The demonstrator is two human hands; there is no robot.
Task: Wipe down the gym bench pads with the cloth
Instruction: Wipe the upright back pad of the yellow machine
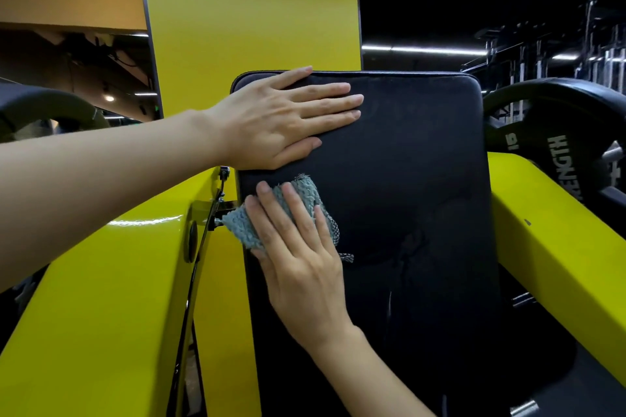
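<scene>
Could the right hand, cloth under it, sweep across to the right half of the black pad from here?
Probably yes. The right hand presses the cloth on the pad's left edge; the right half is bare. The left hand rests higher up.

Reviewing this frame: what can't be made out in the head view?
- Black back pad: its lower end is lost in shadow and cut off by the bottom edge.
- Cloth: mostly covered by the right hand.
- Weight plate: cropped by the right edge.
- Wetness or dirt on the pad: too dark to tell.

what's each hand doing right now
left hand: open, flat on the pad, holding nothing
right hand: pressing the cloth on the pad
</scene>
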